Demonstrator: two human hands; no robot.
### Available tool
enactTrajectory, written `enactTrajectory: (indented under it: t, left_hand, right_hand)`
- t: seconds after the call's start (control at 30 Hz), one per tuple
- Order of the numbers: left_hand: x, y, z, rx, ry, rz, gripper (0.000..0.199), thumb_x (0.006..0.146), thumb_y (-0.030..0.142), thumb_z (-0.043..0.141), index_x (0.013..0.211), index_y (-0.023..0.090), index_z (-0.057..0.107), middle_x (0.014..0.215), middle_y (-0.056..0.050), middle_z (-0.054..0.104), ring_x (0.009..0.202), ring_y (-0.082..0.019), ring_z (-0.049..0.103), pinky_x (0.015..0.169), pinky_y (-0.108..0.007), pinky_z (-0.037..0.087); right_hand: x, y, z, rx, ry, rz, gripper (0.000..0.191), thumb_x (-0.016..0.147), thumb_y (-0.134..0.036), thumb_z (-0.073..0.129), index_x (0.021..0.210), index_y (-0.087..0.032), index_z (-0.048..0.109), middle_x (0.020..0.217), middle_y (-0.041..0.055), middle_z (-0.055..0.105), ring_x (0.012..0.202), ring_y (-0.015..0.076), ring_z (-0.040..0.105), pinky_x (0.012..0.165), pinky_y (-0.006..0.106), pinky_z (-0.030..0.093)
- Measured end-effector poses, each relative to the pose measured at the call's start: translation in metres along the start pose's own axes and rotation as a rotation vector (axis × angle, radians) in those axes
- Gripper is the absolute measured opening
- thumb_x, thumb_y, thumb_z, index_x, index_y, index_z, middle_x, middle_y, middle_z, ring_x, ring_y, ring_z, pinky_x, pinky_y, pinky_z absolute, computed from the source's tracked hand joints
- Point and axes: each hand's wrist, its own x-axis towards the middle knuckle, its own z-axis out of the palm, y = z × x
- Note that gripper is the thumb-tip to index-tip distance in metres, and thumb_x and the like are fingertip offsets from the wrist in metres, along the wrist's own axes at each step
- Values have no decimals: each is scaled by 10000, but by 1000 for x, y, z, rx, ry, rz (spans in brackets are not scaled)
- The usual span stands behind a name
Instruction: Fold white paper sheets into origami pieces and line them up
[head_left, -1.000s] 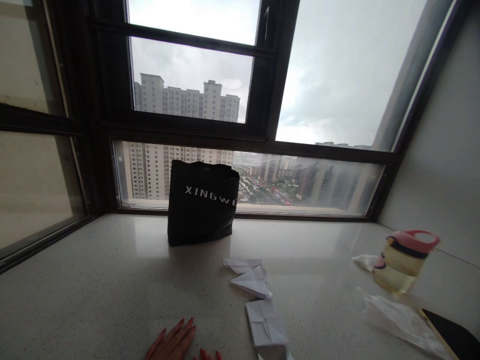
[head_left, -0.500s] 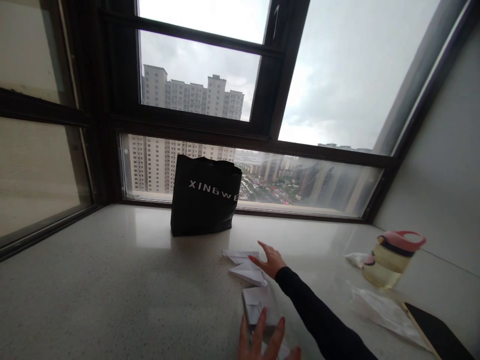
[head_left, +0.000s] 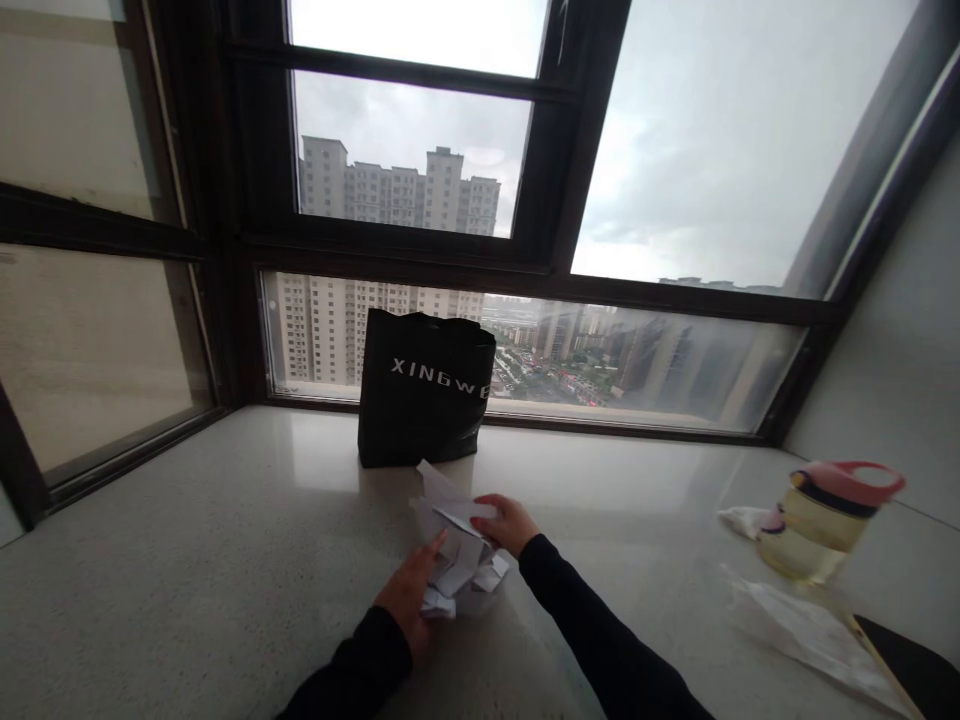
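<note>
A loose bunch of folded white papers (head_left: 459,560) is bunched together between my two hands, just above or on the pale speckled sill; I cannot tell which. My left hand (head_left: 414,592) presses in from the left, fingers curled against the papers. On the other side, my right hand (head_left: 511,524) grips the upper right edge with thumb and fingers. One pointed sheet sticks up toward the black bag (head_left: 427,400) standing behind. Several layers overlap, so the lower papers are partly hidden.
A yellow bottle with a pink lid (head_left: 821,525) stands at the right, a crumpled white tissue (head_left: 744,520) beside it. Nearer lie a clear plastic wrapper (head_left: 802,625) and a dark phone-like slab (head_left: 911,665). Dark-framed windows (head_left: 555,280) line the back of the sill (head_left: 225,560).
The papers, spread in a row before, are now gathered into one bunch. My hands have come together around them, the left from the bottom edge, the right slightly leftward.
</note>
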Motion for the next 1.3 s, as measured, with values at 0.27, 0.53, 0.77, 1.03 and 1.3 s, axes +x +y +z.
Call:
enactTrajectory:
  t: [0.27,0.53,0.77,1.03,1.3]
  left_hand:
    - [-30,-57,-73,-190,205,-110,681,555,150,384,1231,155,299,1287,-75,345,1162,-244,311,939,-429,254]
    - [-30,-46,-23,-129,163,-433,514,631,279,482,1114,103,464,1236,-170,404,1178,-386,205,870,-640,68]
    - [15,-8,-9,-358,176,-281,495,739,236,369,1205,75,321,1216,-127,445,1112,-206,402,927,-352,305]
    - [-15,-43,-78,-289,449,-131,618,620,113,368,1233,151,295,1348,-48,233,1229,-204,160,1000,-401,118]
    - [-48,-60,-7,-512,333,-381,471,686,275,430,1122,97,425,1307,-129,305,1210,-254,211,992,-436,115]
  right_hand:
    - [-33,-1,-40,94,235,-76,364,666,-475,505,842,-175,614,927,88,545,828,203,546,720,337,470]
    - [-25,18,14,9,211,37,377,636,-439,542,816,-116,615,833,121,589,829,254,556,764,386,417]
    - [-18,-34,51,63,161,-92,302,695,-400,507,854,-163,606,792,48,630,754,189,579,684,294,453]
    - [-34,-7,-25,54,332,-47,494,711,-545,340,909,-166,588,976,107,559,982,258,465,840,387,351]
    - [-40,31,7,51,250,65,395,672,-518,415,838,-214,606,929,87,601,975,279,481,885,449,264]
